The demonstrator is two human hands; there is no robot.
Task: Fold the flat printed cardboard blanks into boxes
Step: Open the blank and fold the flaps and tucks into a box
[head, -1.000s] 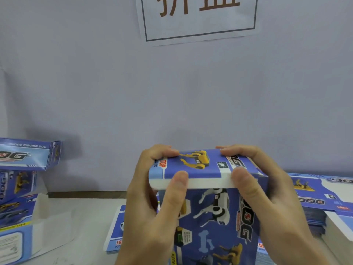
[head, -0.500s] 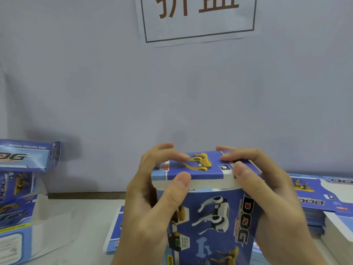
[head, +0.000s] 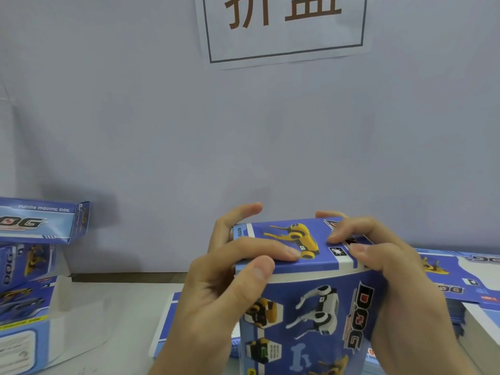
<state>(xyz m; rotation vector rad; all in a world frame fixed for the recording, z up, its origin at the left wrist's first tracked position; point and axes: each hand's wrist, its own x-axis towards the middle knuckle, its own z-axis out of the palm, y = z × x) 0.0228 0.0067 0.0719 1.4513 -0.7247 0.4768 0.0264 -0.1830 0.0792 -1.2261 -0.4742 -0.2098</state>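
Blue printed cardboard box with robot-dog artwork upright at frame centre, held above grey table, top flap folded down. Left hand grips box's left top corner: thumb on front edge, fingers curled over flap. Right hand grips right top corner, fingers curled onto flap. Flat blue blanks stack right of box, more blanks under it. Folded blue boxes pile far left of box. White paper sign on wall above box.
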